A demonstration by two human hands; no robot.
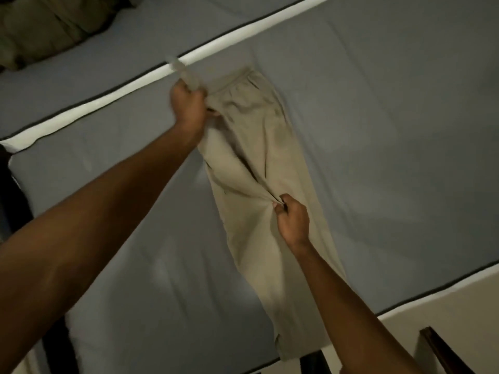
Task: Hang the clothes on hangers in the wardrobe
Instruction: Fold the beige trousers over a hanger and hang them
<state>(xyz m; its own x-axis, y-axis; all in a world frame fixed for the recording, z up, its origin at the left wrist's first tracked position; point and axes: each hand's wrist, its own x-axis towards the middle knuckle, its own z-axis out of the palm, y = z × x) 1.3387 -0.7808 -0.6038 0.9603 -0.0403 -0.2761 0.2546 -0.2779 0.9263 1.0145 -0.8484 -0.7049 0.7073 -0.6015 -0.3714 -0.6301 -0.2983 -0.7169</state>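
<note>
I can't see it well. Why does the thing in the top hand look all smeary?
Head view: the pale hanger-like object gripped by the left hand is motion-blurred, its shape unclear; the beige cloth trousers and right hand look sharper; lighting is dim.

We have a single view, from the camera worn on the person's head, so no second view shares any part of the scene. It looks steeply down and forward over a bed covered with a grey sheet (378,130), and the frame is rolled, so the bed's white edge (216,47) runs as a diagonal from lower left to upper right. Both forearms enter from the near bottom corners and stretch away from us, large at the near edge. The left hand (189,103) sits farther from us than the right hand (293,217). The wide lens takes in floor (399,327) at near right.
</note>
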